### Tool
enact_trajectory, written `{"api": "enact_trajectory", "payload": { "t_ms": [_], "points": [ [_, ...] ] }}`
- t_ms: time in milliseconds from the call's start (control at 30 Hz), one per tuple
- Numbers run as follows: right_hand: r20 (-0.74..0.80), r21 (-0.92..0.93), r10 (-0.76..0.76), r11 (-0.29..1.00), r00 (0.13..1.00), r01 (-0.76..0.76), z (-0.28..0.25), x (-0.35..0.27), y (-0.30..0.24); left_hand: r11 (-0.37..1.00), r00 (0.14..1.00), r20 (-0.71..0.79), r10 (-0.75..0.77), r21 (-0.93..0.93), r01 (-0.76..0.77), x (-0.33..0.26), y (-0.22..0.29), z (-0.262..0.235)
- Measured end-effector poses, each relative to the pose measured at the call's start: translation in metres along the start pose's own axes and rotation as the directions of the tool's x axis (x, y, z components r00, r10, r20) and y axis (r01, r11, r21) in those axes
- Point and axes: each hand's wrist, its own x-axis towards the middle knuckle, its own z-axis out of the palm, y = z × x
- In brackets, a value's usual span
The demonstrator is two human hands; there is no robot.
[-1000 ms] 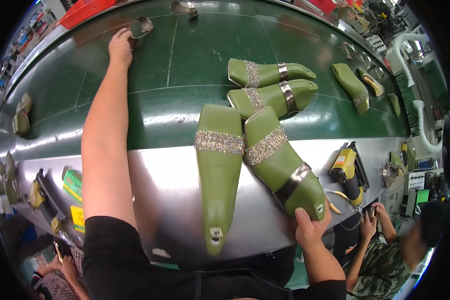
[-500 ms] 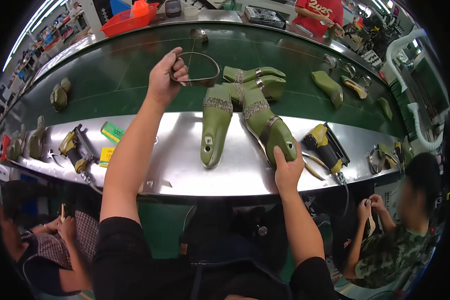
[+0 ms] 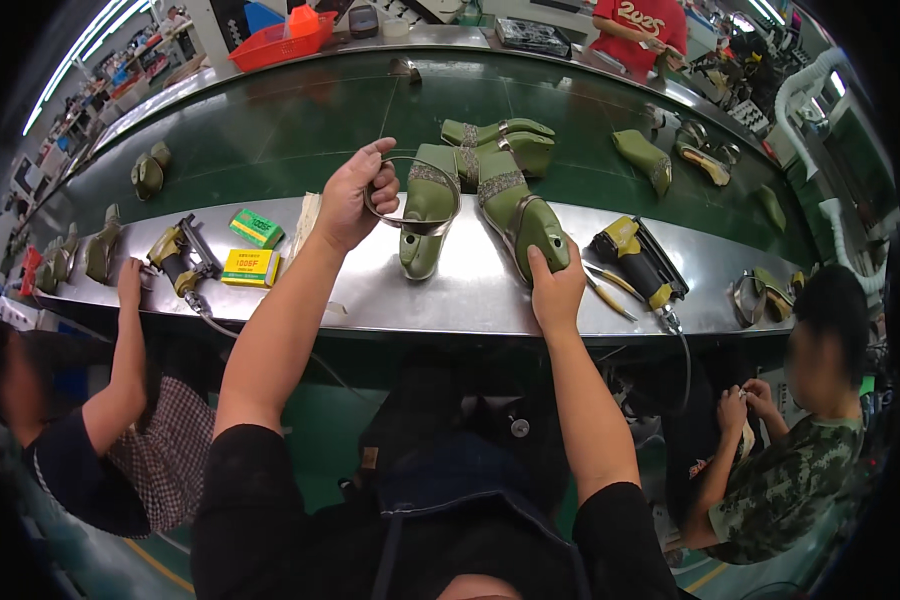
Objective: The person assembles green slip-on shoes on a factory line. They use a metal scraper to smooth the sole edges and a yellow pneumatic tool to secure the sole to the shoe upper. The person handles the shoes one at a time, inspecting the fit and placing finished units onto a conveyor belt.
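My left hand (image 3: 354,195) grips a thin looped strap piece (image 3: 410,220) and holds it over a green shoe last (image 3: 425,205) that carries a glittery band. My right hand (image 3: 557,290) presses on the heel end of a second green last (image 3: 518,210) with a band and a metal buckle strap. Both lasts lie on the steel bench ledge (image 3: 470,290) and reach onto the green conveyor belt (image 3: 270,130). Two more strapped green lasts (image 3: 500,140) lie just behind them on the belt.
A yellow power tool (image 3: 635,255) with pliers lies right of my right hand. Green and yellow small boxes (image 3: 252,245) and another tool (image 3: 180,255) lie left. Other workers sit at both sides. More green lasts (image 3: 645,155) and a red basket (image 3: 290,35) lie farther back.
My left hand has come back from the far side of the belt with the looped strap and now holds it over the left last. My right hand stays on the right last's heel.
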Motion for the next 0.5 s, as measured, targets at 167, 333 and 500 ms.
{"api": "enact_trajectory", "payload": {
  "t_ms": [167,333,500],
  "points": [
    [0.064,-0.157,-0.595,0.787,0.801,0.597,0.008,-0.026,-0.023,0.96,0.989,-0.144,-0.038,0.269,0.076,-0.016,-0.019,0.003],
    [0.362,-0.156,-0.617,0.699,0.698,0.698,0.045,-0.045,-0.078,0.796,0.991,-0.131,0.012,0.601,0.07,-0.025,-0.027,-0.008],
    [0.385,-0.021,-0.561,0.788,0.732,0.615,0.084,-0.04,-0.077,0.599,0.998,-0.03,0.058,0.801,-0.011,-0.027,-0.029,-0.013]
  ]
}}
